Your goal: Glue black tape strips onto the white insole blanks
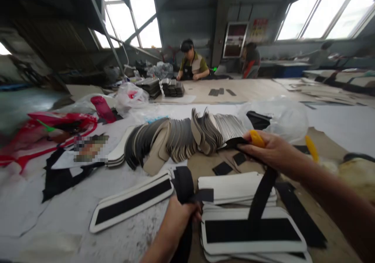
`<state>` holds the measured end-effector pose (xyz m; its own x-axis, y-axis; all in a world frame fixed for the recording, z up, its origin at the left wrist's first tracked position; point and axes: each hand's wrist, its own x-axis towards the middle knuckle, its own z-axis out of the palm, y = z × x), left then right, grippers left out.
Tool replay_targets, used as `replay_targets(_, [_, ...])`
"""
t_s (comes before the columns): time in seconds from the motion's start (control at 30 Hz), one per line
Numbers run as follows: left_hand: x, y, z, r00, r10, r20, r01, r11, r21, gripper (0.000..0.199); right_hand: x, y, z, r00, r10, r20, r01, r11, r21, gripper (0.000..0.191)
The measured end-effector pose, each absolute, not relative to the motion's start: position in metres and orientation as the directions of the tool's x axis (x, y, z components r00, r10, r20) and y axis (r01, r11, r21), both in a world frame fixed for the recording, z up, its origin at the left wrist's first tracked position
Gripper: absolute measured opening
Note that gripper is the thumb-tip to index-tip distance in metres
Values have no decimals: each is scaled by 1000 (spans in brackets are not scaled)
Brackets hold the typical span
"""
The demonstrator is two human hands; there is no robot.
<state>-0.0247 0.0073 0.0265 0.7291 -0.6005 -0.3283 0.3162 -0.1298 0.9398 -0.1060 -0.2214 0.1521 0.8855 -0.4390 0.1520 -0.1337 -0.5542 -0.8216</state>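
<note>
My left hand [180, 216] is closed around a black fabric strip [185, 183], which loops above the fist and hangs below it. My right hand [268, 150], raised on the right, pinches another black strip [262, 196] that hangs down to a white panel. A yellow band or loop [257, 138] shows at its fingers; I cannot tell which. Under the hanging strip lies a stack of white rounded panels [246, 248], the top one with a black band. To the left, similar panels [131, 202] lie at a slant.
A long fanned row of grey and beige pieces [178, 138] crosses the table. Clear plastic bags [288, 118] lie behind my right hand, a red bag [58, 126] at left. A yellow object [311, 148] is at right. Across the table a person [193, 64] works.
</note>
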Motion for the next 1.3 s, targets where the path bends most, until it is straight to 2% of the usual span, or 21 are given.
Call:
replay_targets(0.07, [-14, 1, 17, 763, -557, -329, 317, -121, 941, 24, -108, -238, 135, 947, -320, 5, -247, -743, -622, 25])
replay_targets(0.13, [-5, -7, 8, 762, -543, -354, 338, -132, 932, 28, -107, -244, 114, 951, -255, -177, -307, -856, -416, 16])
replay_targets(0.2, [0, -15, 2, 760, -538, -363, 341, -145, 929, 31, -102, -242, 94, 919, -202, -338, -317, -888, -333, 12])
replay_targets(0.27, [3, -22, -1, 773, -527, -354, 322, -154, 934, 30, -94, -235, 80, 886, -143, -442, -324, -871, -369, 13])
replay_targets(0.4, [7, -29, -7, 774, -525, -353, 312, -169, 935, 24, -69, -223, 64, 857, -98, -506, -347, -836, -425, 20])
replay_targets(0.53, [10, -33, -14, 732, -560, -388, 351, -178, 919, 23, -47, -218, 51, 816, -24, -577, -383, -770, -510, 19])
replay_targets(0.73, [11, -35, -21, 700, -562, -441, 411, -187, 892, 23, -27, -214, 36, 788, 59, -613, -339, -789, -512, 17])
replay_targets(1.0, [10, -36, -21, 723, -539, -432, 401, -182, 898, 25, -21, -201, 43, 795, -6, -607, -346, -826, -444, 14])
replay_targets(1.2, [16, -38, -46, 705, -567, -425, 381, -202, 902, 23, -25, -196, 44, 842, -79, -534, -337, -849, -406, 14])
replay_targets(1.3, [19, -41, -53, 759, -521, -391, 362, -161, 918, 22, -27, -199, 40, 859, -91, -504, -333, -848, -413, 15])
